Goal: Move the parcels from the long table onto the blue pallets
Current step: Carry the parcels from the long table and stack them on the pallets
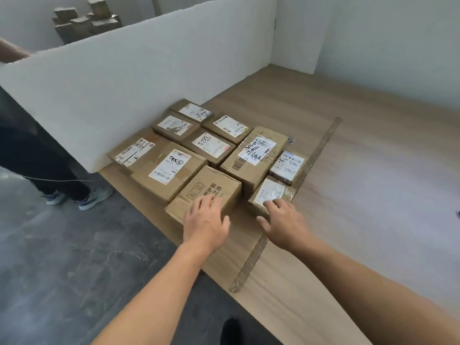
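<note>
The brown cardboard box with printed characters (211, 192) sat at the near left edge of the light wooden desk (348, 195). The left hand (205, 221) rested on top, fingers loosely spread. The right hand (283, 221) touched the small taped cardboard parcel (272, 192) alongside, fingers bent, thumb apart, gripping nothing. Each likely needed a firm grip under its base before lifting.

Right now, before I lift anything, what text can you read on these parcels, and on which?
"5788": handwritten on the label of the middle box.
"T804" plus a circled "5", roughly: handwritten on the label of the large left box.
"护肤之选": printed on the near box under the left hand.
Black scrawl on the big taped box: illegible.
Printed shipping labels: too small to read.
</note>
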